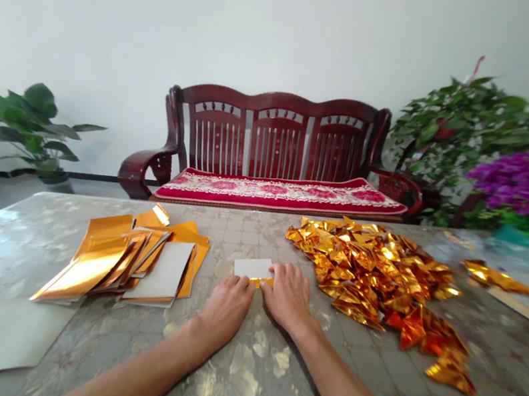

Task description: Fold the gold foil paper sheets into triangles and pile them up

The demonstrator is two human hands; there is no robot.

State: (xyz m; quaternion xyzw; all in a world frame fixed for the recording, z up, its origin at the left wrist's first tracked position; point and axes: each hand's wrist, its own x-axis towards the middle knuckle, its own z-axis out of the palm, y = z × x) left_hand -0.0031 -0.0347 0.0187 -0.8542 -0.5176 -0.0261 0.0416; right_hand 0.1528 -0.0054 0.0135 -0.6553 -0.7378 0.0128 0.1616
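At middle of surface (pixel 224 380): small paper sheet (pixel 251 267), pale face up, gold strip (pixel 258 282) along near edge. Visible long axis runs roughly left to right, across both forearms' line. Left hand (pixel 228 307) curled narrow, holding near edge; right hand (pixel 289 295) likewise, covering right end. Sheet just ahead of left hand, leftward of right. Both touching, neither nearer. Thumb placement underneath: cannot tell.

A small paper sheet (pixel 251 267), whitish on its upward face, a narrow shiny gold band (pixel 259 282) along its near edge, lies on the tabletop (pixel 258 237)
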